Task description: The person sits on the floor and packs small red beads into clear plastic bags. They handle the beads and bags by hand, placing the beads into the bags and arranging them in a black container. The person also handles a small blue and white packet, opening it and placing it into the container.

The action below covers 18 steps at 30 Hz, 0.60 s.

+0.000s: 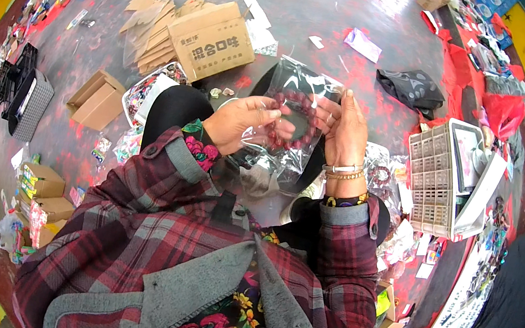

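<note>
In front of my chest, above my knees, I hold a clear plastic bag (292,116) between both hands, with a dark red bead bracelet (292,121) sitting in it or at its mouth; through the shiny film I cannot tell which. My left hand (242,122) is closed narrow, thumb and fingertips pinching the near left edge of the bag together with the beads. My right hand (345,133) stands upright along the bag's right side, fingers nearly straight, pressing the film flat against the bracelet.

To do this well, I judge I should keep the film taut between the two hands so the opening does not fold shut, and keep the loop of beads lying flat, not twisted, or it will catch on the film. The left pinch should hold the beads lightly; a hard squeeze would crumple the plastic.

On the floor far to my left lies a brown cardboard box (211,39) with flattened cartons beside it. To my right stands a white divided tray (434,187), and more clear packets (380,174) lie just beside my right wrist.
</note>
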{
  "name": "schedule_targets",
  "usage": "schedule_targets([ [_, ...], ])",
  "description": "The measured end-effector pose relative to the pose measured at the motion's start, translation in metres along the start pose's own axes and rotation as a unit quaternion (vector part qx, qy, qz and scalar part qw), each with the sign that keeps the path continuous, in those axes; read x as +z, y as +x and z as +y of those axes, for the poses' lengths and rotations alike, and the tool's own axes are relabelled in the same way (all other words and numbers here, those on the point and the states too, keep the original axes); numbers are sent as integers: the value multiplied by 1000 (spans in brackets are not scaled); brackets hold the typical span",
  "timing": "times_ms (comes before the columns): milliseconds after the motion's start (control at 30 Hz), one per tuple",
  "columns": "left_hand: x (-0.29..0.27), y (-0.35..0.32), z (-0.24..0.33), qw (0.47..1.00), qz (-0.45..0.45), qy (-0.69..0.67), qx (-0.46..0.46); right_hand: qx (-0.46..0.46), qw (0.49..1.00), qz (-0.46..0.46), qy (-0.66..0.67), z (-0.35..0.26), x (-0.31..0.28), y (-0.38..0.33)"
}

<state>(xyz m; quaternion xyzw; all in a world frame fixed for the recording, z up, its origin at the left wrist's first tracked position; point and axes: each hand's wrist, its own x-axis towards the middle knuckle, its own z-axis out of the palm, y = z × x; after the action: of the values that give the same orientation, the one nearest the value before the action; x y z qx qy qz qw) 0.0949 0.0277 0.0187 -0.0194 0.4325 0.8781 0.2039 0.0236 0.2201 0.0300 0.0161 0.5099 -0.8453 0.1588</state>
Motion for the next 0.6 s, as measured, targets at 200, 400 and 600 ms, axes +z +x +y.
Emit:
schedule_targets([
  [200, -4, 3, 7, 984, 42, -100, 138, 41, 989, -73, -121, 11, 2, -1],
  [400, -9, 6, 6, 963, 52, -152, 215, -18, 987, -52, -152, 19, 13, -5],
  [600, 6, 10, 5, 943, 52, -227, 239, 73, 989, -127, -1, 30, 30, -16],
])
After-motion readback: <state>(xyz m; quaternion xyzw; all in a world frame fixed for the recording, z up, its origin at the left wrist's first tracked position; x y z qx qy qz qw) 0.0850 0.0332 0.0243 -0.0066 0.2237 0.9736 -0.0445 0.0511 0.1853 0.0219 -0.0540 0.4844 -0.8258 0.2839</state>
